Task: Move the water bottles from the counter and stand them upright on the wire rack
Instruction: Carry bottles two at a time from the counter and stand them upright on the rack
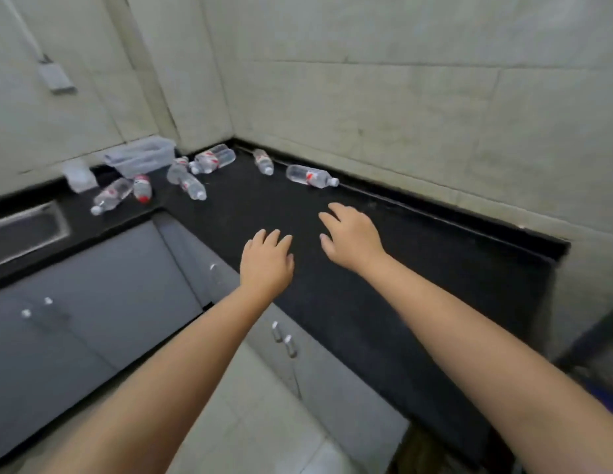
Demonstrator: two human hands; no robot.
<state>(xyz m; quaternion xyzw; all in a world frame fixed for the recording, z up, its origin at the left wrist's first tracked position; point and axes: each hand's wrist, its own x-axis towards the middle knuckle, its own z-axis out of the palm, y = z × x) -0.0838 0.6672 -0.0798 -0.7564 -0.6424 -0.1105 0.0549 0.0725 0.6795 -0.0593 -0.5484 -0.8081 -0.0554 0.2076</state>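
Observation:
Several clear water bottles with red-and-white labels lie on their sides on the black counter (349, 268), grouped toward the far corner. Nearest to my hands is one bottle (310, 176) along the back wall, and another (264, 161) lies to its left. A pair (214, 158) rests in the corner, and more bottles (190, 183) (112, 195) lie farther left. My left hand (265, 261) and my right hand (353, 239) hover over the counter, both empty with fingers spread. The wire rack is out of sight.
A clear plastic bin (140, 155) stands at the back left beside a small clear container (79, 176). A steel sink (24, 230) is set into the counter at the left. Grey cabinet doors (103, 285) with knobs run below, above a tiled floor.

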